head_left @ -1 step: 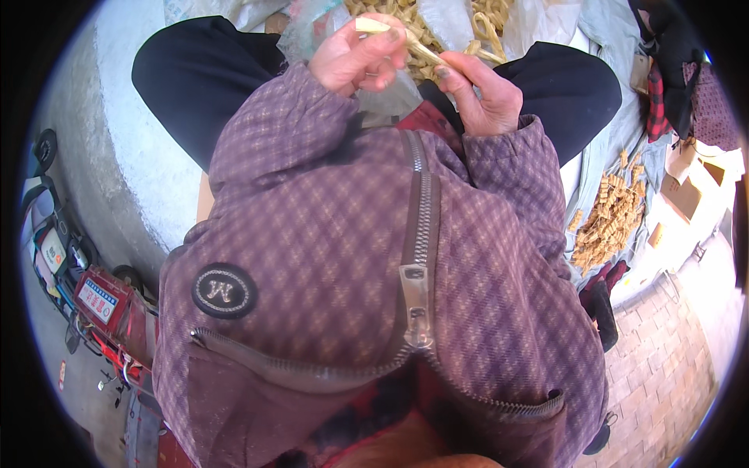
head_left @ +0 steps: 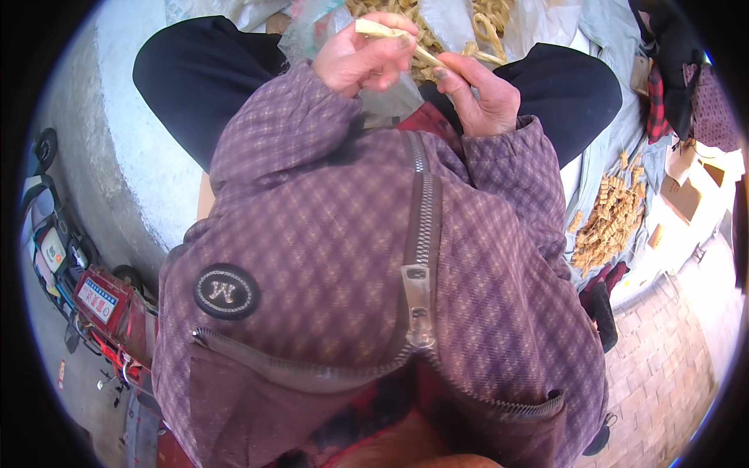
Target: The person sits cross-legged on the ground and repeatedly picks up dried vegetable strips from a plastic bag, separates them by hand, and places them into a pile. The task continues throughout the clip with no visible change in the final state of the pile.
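Above my lap, my left hand (head_left: 360, 59) pinches a pale yellow, rolled or folded strip (head_left: 378, 30), whose blunt end sticks out past the fingers. The strip's thin length slants down to the right, where the thumb and fingers of my right hand (head_left: 485, 92) close on it. What it is made of, I cannot tell for sure. Just beyond my hands lies a heap of similar yellowish curled strips (head_left: 491, 22), partly hidden by clear plastic bags (head_left: 546, 23).
On a grey-blue sheet to the right is a pile of brown, notched or skewered pieces (head_left: 607, 226). Open cardboard boxes (head_left: 680, 199) and dark cloths (head_left: 659, 101) lie further right. My bent knees (head_left: 207, 74) flank the work. A red vehicle (head_left: 109, 300) stands at the left.
My left hand has shifted slightly, and the strip between the hands looks thinner and straighter. The right hand has barely moved.
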`<state>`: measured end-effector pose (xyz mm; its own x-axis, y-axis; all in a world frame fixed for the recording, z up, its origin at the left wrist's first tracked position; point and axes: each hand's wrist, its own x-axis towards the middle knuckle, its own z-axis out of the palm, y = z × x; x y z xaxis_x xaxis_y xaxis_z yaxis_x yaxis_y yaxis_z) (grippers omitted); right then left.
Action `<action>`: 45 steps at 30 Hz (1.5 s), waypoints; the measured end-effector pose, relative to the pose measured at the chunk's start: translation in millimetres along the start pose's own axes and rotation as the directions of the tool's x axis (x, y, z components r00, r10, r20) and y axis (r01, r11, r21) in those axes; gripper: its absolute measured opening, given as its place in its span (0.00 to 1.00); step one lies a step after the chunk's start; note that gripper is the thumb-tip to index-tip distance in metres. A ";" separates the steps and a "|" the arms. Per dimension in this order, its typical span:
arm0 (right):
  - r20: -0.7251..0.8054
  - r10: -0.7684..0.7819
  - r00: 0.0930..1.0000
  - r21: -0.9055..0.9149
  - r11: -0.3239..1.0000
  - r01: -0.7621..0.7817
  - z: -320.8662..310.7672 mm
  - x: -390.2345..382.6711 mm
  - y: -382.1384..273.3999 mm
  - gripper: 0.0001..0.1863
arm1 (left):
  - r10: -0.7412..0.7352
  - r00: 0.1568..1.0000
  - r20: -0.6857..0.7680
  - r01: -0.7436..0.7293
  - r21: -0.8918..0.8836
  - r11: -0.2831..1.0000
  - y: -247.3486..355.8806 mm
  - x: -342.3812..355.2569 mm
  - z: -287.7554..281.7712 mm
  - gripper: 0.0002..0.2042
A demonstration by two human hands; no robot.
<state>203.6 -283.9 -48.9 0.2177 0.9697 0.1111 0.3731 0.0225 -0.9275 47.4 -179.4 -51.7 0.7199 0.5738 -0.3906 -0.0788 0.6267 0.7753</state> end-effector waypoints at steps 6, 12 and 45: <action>0.167 0.209 0.964 -0.053 0.978 -0.203 -0.1 1.2 -8.3 0.08 | 0.058 0.992 -0.114 -0.047 0.094 0.994 -12.4 -0.3 -14.4 0.05; 0.207 0.275 0.939 -0.097 0.961 -0.260 -12.1 35.8 -15.9 0.08 | 0.147 0.968 -0.205 -0.136 0.068 0.988 17.5 4.7 -19.0 0.05; 0.037 0.090 0.995 0.406 0.908 -0.097 17.3 20.1 -35.5 0.10 | -0.232 0.956 0.180 0.261 -0.155 0.953 -3.6 38.0 4.2 0.17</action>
<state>179.1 -261.0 -20.0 0.2172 0.9760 0.0141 -0.0487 0.0253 -0.9985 78.0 -162.1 -67.2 0.8305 0.3079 -0.4641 0.0057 0.8286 0.5599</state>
